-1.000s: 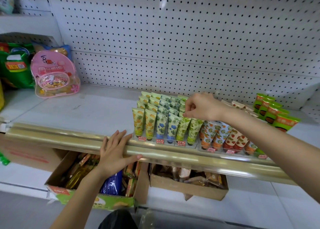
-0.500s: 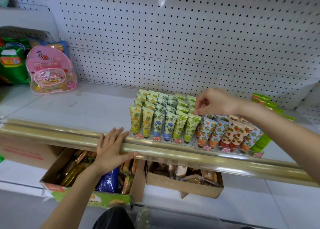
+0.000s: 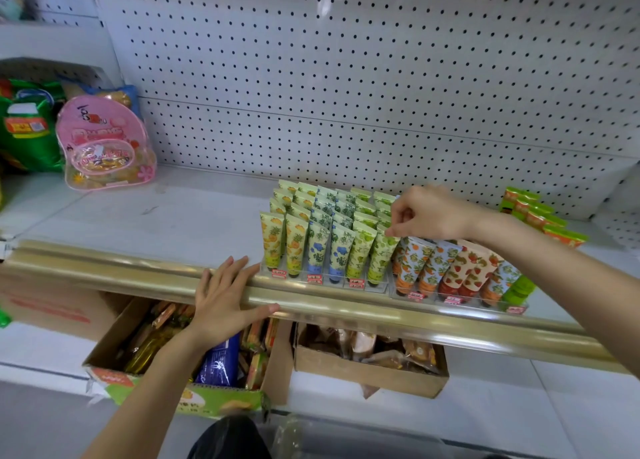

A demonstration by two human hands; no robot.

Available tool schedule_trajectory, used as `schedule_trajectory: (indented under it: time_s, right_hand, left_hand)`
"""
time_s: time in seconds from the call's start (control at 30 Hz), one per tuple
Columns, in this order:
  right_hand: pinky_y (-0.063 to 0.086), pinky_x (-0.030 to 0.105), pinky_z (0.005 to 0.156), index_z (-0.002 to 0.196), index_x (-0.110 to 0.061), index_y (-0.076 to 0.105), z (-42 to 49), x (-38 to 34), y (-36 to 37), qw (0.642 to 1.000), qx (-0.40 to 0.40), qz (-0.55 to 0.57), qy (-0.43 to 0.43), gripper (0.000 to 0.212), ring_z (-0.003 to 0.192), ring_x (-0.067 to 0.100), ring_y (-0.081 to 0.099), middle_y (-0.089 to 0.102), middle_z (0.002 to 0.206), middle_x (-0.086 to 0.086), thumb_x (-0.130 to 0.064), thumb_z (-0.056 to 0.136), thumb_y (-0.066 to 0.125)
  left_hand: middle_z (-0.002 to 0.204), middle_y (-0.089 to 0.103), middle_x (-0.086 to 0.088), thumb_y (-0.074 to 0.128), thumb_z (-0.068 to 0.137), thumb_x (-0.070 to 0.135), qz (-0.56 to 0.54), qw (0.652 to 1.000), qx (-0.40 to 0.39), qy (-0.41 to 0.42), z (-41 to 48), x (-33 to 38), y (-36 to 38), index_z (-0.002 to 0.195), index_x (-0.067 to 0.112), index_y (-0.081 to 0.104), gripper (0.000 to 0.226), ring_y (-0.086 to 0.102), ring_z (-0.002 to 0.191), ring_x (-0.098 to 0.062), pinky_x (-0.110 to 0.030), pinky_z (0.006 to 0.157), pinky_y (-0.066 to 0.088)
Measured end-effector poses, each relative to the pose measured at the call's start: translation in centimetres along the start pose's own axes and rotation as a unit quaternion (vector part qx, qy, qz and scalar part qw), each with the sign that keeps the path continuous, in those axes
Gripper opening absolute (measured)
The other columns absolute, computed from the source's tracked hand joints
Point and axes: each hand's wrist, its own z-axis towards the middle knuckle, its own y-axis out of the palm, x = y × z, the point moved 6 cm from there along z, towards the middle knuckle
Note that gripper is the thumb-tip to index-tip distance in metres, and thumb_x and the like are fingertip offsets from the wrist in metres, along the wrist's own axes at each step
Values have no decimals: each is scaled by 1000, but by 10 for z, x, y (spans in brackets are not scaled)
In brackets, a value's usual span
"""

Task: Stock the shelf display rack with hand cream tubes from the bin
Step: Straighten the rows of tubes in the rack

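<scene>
A clear display rack (image 3: 325, 280) on the white shelf holds several rows of upright hand cream tubes (image 3: 298, 243) in yellow, blue and green prints. A second rack (image 3: 460, 301) to its right holds orange and strawberry tubes. My right hand (image 3: 427, 214), fingers curled, pinches the top edge of the front green tube (image 3: 379, 261) in the left rack's rightmost column. My left hand (image 3: 221, 301) rests flat, fingers spread, on the gold shelf rail (image 3: 104, 268). The bin is not clearly in view.
A pink candy bag (image 3: 104, 143) and green packs (image 3: 24, 129) stand at the shelf's left. Green-orange tubes (image 3: 536, 216) lie at the far right. Below the rail sit two cardboard boxes (image 3: 367, 372) of snacks. A pegboard wall backs the shelf.
My right hand has shifted slightly right along the left rack's tube tops, to the rightmost green column. My left hand has stayed on the rail.
</scene>
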Motion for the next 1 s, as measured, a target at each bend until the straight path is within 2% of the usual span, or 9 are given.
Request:
schedule_trajectory:
  time_s: [0.1,0.2,0.33,0.5,0.67,0.87,1.0]
  right_hand:
    - [32,27,68,73,-16,68,1,1,-4,1000,-8,16,-3,24,55,1,46,56,58,-9,-37,85,66]
    - [39,27,61,77,-16,70,7,6,-17,999,21,43,-6,22,62,8,53,65,69,-1,-37,84,67]
    - [41,27,62,77,-19,69,21,4,-26,996,61,68,-11,14,64,10,52,60,66,-6,-32,83,69]
    - [37,25,58,78,-20,68,38,-7,-8,998,39,51,-10,14,63,7,49,55,65,-9,-33,83,69]
    - [34,26,66,70,-21,64,44,-9,2,999,17,29,-1,20,63,8,49,56,61,-9,-36,83,68]
    - [30,27,71,77,-15,68,45,-9,4,999,33,23,12,21,64,8,49,56,63,-6,-34,85,67]
    - [28,27,73,74,-15,66,46,-10,5,999,35,21,6,21,63,8,48,56,63,-5,-34,85,67]
  left_hand:
    - [157,7,14,6,37,103,-1,1000,-2,-1,-1,0,0,144,39,22,125,-9,143,-4,-36,114,-16]
    - [157,6,14,6,37,103,-2,1000,-5,0,0,1,-1,145,40,21,125,-11,142,-3,-36,113,-16]
    - [158,5,14,6,38,102,-3,1000,-6,2,0,1,-1,145,40,20,125,-13,134,5,-35,112,-17]
    - [157,6,14,7,39,102,-5,1000,-3,0,1,-1,0,145,40,21,124,-13,133,6,-35,113,-17]
    - [157,6,15,8,41,102,-7,1000,-3,0,1,-3,1,144,41,21,121,-14,134,6,-36,113,-18]
    - [157,7,15,6,40,102,-17,1000,-1,0,1,-1,0,144,40,23,122,-13,135,5,-37,114,-17]
    - [157,8,15,4,43,101,-26,1000,6,-1,0,0,-1,143,41,25,119,-12,135,6,-33,112,-18]
